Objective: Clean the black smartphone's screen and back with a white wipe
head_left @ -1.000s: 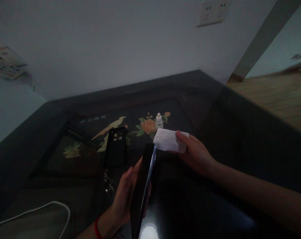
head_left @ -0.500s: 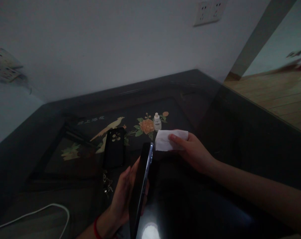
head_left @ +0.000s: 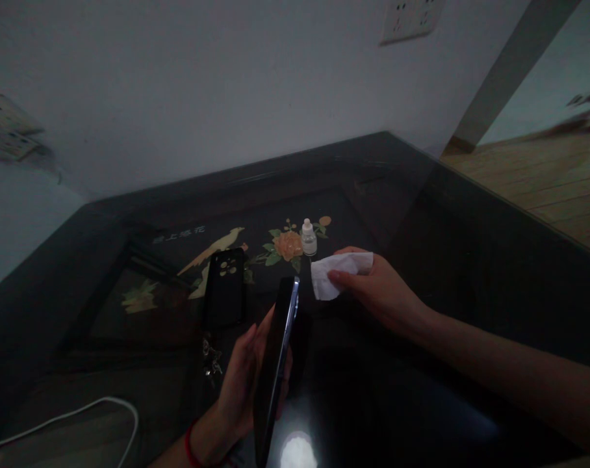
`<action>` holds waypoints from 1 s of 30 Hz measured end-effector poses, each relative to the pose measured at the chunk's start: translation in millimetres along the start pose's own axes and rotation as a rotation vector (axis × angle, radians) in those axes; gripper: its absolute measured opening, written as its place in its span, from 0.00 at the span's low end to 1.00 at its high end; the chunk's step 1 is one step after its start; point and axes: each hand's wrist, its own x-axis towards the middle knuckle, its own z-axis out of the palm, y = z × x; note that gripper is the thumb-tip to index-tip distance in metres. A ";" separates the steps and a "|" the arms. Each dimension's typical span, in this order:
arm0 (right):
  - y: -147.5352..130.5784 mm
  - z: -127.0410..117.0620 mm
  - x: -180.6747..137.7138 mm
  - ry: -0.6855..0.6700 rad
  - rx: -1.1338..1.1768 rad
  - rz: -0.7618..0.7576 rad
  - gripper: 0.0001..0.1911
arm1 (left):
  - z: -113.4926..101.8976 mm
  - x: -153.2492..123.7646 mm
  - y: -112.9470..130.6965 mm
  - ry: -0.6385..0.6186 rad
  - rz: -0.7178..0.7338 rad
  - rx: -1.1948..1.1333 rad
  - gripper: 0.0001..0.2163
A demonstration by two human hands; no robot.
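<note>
My left hand (head_left: 246,374) is closed around a smartphone (head_left: 276,364), held on edge above the dark table with its black screen turned left. My right hand (head_left: 377,286) pinches a folded white tissue (head_left: 338,273) between thumb and fingers, to the right of the phone's top end and apart from it. Just behind the tissue stands a small clear dropper bottle (head_left: 309,239) with a white cap. A black phone case (head_left: 225,286) lies on the table left of the phone, a metallic charm (head_left: 210,357) near its lower end.
The glossy black table (head_left: 402,195) bears a bird-and-flower picture and reflects light. A white cable (head_left: 95,402) curves at the lower left. Behind the table rises a pale wall with a socket plate (head_left: 412,19); another group of sockets (head_left: 12,133) sits at the far left.
My right hand has shifted the tissue slightly right, away from the phone, and the tissue's near edge now droops and bends. The left hand and phone are nearly unmoved.
</note>
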 end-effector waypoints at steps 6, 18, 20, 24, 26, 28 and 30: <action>1.5 -1.4 0.3 -0.017 -0.024 0.002 0.15 | 1.8 0.9 1.5 -0.053 0.005 -0.021 0.19; -1.0 -2.3 -1.5 -0.049 -0.216 -0.055 0.08 | -0.1 0.9 1.2 -0.091 0.001 -0.049 0.19; -3.9 -2.9 -3.2 -0.087 -0.309 -0.113 0.06 | 1.6 1.0 1.7 -0.109 0.007 -0.053 0.19; -10.6 -1.0 -8.4 -0.072 -0.427 -0.233 0.08 | 2.5 1.6 2.4 -0.151 0.029 -0.036 0.19; -13.3 1.9 -11.9 0.002 -0.482 -0.305 0.09 | 2.2 2.1 2.3 -0.142 0.018 -0.030 0.20; -14.9 5.6 -15.4 0.060 -0.535 -0.412 0.08 | 2.1 2.5 1.7 -0.129 0.007 -0.035 0.20; -14.6 9.0 -19.0 0.055 -0.584 -0.539 0.05 | 2.0 2.6 0.7 -0.103 -0.004 -0.037 0.19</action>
